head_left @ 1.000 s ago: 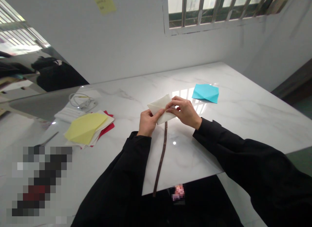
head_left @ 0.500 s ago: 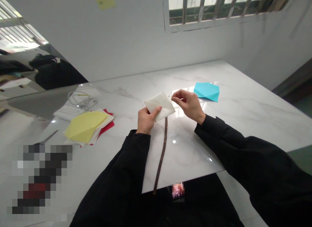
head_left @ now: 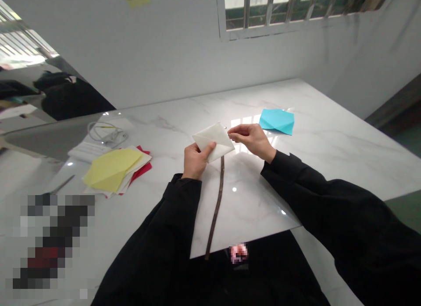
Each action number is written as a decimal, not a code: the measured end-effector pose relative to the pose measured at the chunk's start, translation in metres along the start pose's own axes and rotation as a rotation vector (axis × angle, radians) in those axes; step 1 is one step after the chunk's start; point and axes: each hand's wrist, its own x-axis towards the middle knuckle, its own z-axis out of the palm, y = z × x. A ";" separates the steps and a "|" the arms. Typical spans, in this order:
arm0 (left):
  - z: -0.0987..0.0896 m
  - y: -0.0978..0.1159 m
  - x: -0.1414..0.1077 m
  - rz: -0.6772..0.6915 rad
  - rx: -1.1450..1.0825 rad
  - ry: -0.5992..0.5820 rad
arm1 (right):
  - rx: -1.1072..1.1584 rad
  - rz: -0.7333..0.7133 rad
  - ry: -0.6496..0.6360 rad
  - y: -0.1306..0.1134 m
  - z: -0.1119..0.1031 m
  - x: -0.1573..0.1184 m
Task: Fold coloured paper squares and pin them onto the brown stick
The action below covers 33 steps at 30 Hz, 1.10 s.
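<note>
White folded paper (head_left: pixel 213 141) is pinched by left hand (head_left: pixel 196 162) | right hand (head_left: pixel 251 139) is held at 3 o'clock, fingertips pressed together beside paper | blue paper (head_left: pixel 276 121) lies at 2 o'clock

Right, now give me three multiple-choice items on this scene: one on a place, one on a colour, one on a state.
1. Where does the blue paper lie?
A. On the marble table
B. On the windowsill
C. On the floor

2. What colour is the top sheet of the paper stack?
A. Red
B. Yellow
C. Blue

3. What does the left hand hold?
A. Nothing
B. The blue paper
C. A folded white paper

Answers:
1. A, it lies flat on the tabletop.
2. B, yellow covers the stack.
3. C, the hand grips that sheet.
</note>
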 end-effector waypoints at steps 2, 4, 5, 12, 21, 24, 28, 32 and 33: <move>0.000 0.000 0.000 -0.005 0.002 -0.013 | 0.052 0.038 -0.012 0.000 -0.001 0.001; 0.000 0.000 -0.001 -0.010 0.013 -0.025 | 0.122 0.072 -0.013 0.000 -0.001 0.002; 0.000 0.000 -0.001 -0.011 0.020 -0.028 | 0.159 0.087 -0.011 0.001 -0.001 0.002; -0.001 -0.002 0.000 -0.015 0.027 -0.038 | 0.274 0.126 -0.012 0.004 -0.002 0.004; -0.001 -0.001 0.000 -0.011 0.043 -0.032 | 0.266 0.149 -0.003 0.002 -0.002 0.002; -0.001 0.000 -0.001 -0.011 0.055 -0.026 | 0.283 0.164 0.002 0.002 -0.001 0.003; -0.001 0.000 -0.001 -0.007 0.048 -0.028 | 0.299 0.177 -0.014 0.001 -0.002 0.002; -0.002 0.000 -0.001 -0.011 0.037 -0.041 | 0.253 0.159 -0.111 -0.002 -0.005 0.000; -0.002 -0.001 0.000 -0.011 0.039 -0.043 | 0.241 0.155 -0.148 -0.002 -0.006 -0.001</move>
